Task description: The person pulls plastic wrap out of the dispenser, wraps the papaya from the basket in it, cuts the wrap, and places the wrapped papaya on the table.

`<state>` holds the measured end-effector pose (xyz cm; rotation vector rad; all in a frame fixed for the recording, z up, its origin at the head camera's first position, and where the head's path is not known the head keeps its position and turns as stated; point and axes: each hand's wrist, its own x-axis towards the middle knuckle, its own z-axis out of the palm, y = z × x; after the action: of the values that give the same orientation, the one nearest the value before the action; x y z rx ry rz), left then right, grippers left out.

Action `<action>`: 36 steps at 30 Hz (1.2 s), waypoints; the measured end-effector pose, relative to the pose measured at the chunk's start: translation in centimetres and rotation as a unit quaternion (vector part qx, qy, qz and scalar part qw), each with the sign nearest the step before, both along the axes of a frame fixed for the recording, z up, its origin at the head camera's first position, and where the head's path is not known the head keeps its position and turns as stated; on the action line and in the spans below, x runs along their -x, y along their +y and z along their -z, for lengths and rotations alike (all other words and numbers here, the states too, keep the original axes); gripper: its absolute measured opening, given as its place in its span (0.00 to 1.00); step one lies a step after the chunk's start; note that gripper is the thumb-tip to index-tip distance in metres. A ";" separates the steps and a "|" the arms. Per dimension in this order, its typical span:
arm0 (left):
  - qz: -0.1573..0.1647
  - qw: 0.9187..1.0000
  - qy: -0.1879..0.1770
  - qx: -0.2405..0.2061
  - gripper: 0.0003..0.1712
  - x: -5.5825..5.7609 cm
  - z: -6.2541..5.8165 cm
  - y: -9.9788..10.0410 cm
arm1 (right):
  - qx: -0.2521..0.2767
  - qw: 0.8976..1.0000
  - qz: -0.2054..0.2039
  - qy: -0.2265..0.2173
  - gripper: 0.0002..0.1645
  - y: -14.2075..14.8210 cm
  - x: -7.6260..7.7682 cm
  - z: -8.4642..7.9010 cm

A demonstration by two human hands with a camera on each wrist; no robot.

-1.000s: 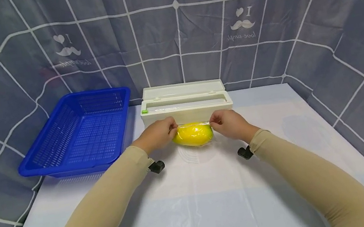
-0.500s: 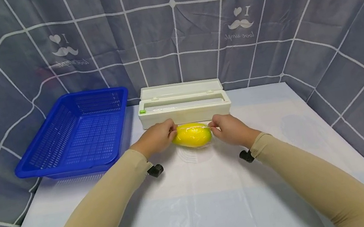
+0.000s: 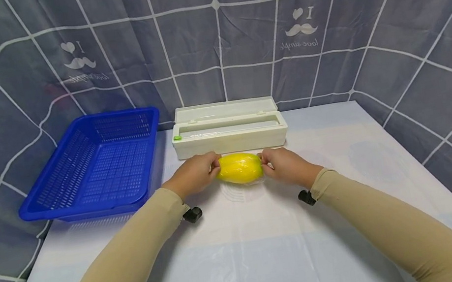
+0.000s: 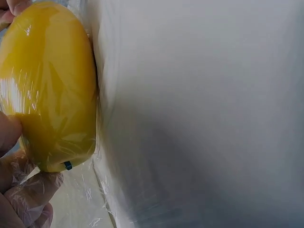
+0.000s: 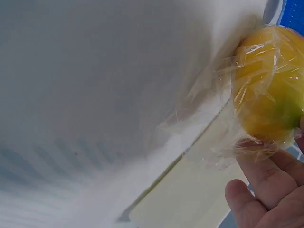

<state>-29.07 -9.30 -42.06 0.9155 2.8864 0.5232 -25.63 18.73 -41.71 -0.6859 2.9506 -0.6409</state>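
Observation:
A smooth yellow mango (image 3: 239, 168) with a green end lies wrapped in clear cling film (image 5: 216, 142), between the two hands. My left hand (image 3: 197, 172) grips the film at the left end. In the left wrist view its thumb (image 4: 8, 133) lies against the mango, and film drapes over the curled fingers (image 4: 35, 192). On the green end my right hand (image 3: 285, 165) holds the film, with fingertips tucked under the fruit in the right wrist view. Loose film sticks out past both ends. Just behind stands a white cling film dispenser (image 3: 231, 142), lid up.
To the left sits a blue perforated plastic basket (image 3: 84, 208). The white tablecloth (image 3: 247, 267) covers the table, and a grey curtain with white grid lines (image 3: 191, 42) hangs behind and at the sides. A green slider (image 3: 177, 138) marks the dispenser's left end.
Both hands have drawn the film's edge from behind the mango over its top and down toward its ends. The hands have shifted slightly lower; the mango stays nearly in place.

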 end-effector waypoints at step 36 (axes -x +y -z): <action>-0.100 0.984 -0.080 -0.122 0.15 -0.3 0.5 0.2 | 0.041 0.993 0.111 -0.029 0.19 -1.4 -0.6 -1.0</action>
<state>-28.74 -9.15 -42.55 0.5760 2.8234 0.9384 -25.03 17.31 -40.75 -0.3381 2.9842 -0.7883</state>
